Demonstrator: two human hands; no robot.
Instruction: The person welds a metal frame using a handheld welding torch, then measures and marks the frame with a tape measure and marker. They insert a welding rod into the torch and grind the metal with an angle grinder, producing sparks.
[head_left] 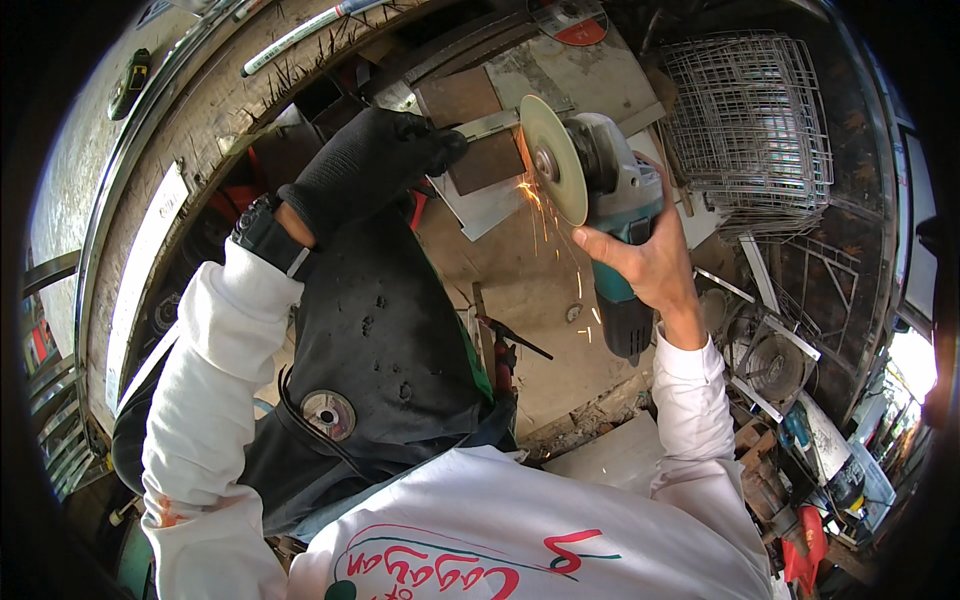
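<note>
My left hand [370, 160], in a black knit glove, is closed on one end of a flat metal bar [488, 125]. The bar's other end meets the pale disc [553, 160] of an angle grinder, and orange sparks [535, 195] fall from the contact. Bare and ungloved, my right hand [655, 255] wraps round the grinder's teal body [612, 282], thumb along its near side. Beneath the bar lies a brown block [488, 165] on light boards. Whether the disc has cut into the bar cannot be seen.
Stacked wire racks [745, 120] stand at the far right, with a fan [772, 362] nearer. A loose disc [570, 20] lies at the back. A wooden bench edge [215, 130] bearing a marker [310, 35] curves along the left. Another disc [328, 415] rests on black cloth over my lap.
</note>
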